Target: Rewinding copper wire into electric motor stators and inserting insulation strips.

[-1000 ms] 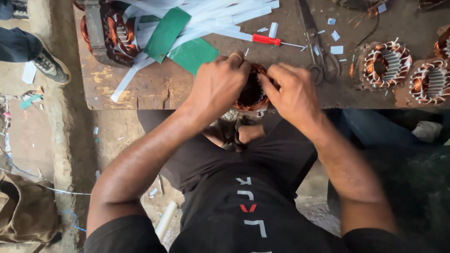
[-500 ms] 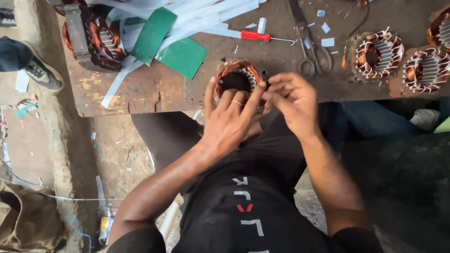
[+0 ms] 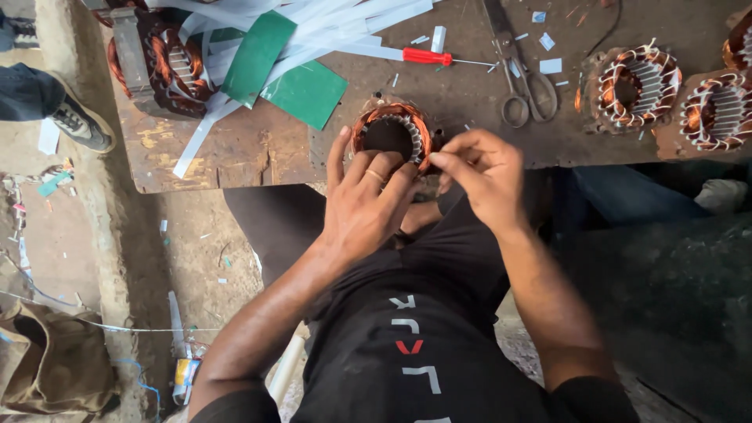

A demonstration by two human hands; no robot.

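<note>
left hand [image 3: 362, 205] fingers [image 3: 377, 174] spread on stator [image 3: 391, 135], right hand [image 3: 479, 176] pinching

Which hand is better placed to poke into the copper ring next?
Probably the right hand: its fingertips pinch at the rim of the copper-wound motor stator, free for fine work. The left hand lies spread against the stator, steadying it.
</note>
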